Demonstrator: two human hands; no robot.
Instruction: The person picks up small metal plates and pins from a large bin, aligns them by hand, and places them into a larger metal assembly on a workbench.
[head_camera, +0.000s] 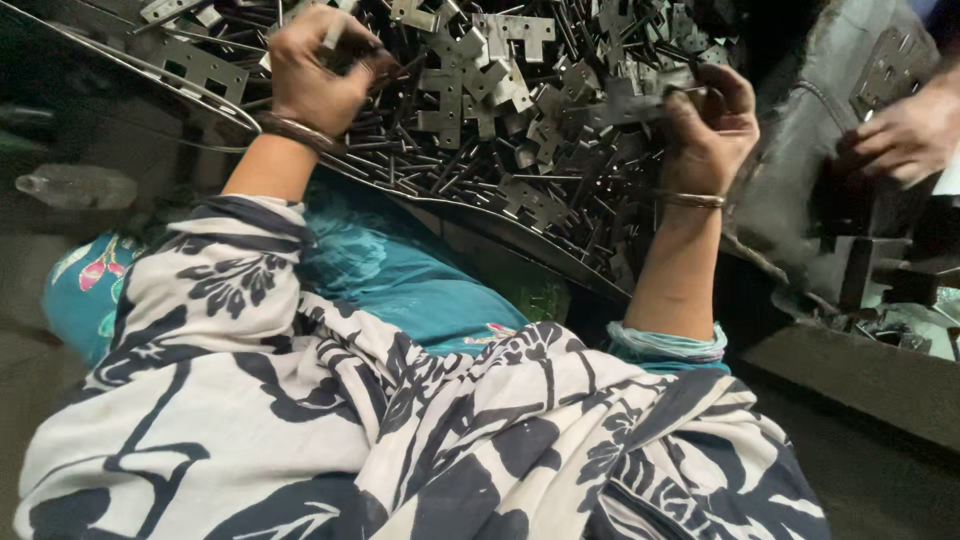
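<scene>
Head view: flat metal bracket (640, 100) is pinched in right hand (705, 125), long axis roughly level, pointing left over the parts pile (500, 130). Left hand (315, 70) is clenched on small pieces, equally near the pile. Co-worker's hand (910, 130) is seen far right. No labels visible.

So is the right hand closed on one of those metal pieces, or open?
Closed: the right hand has its fingers curled around a flat metal bracket, lifted over the pile of metal parts.
</scene>
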